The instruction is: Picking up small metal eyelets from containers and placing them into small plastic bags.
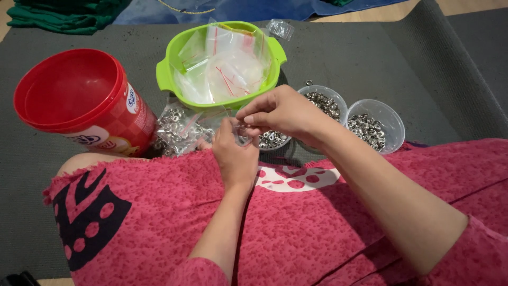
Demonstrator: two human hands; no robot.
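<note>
1. The left hand (234,153) is held up over the lap, knuckles towards the camera, fingers curled in. It pinches the near side of a small clear plastic bag (241,131), which sits between the two hands and is mostly hidden by them.
2. The right hand (280,111) comes in from the right, just above and slightly far of the left. Its thumb and forefinger are pressed together at the bag's upper edge, and the other fingers are loosely bent. Whether it also holds a metal piece, I cannot tell.
3. The bag lies at the meeting point of both hands, touching each. Its shape and long axis are too hidden to judge. The left hand is beneath it and the right on top, so neither is nearer.
4. Just beyond the hands, three clear round tubs hold small silver metal rings: a partly hidden one (272,140) right under the right hand, a middle one (324,101) further right, and another (374,125) at the far right.
5. Far of the hands stands a green bowl (169,63) full of empty clear bags with red strips.
6. To the left, a filled bag of rings (177,130) lies by a red bucket (69,95), all on a grey mat (370,53).
</note>
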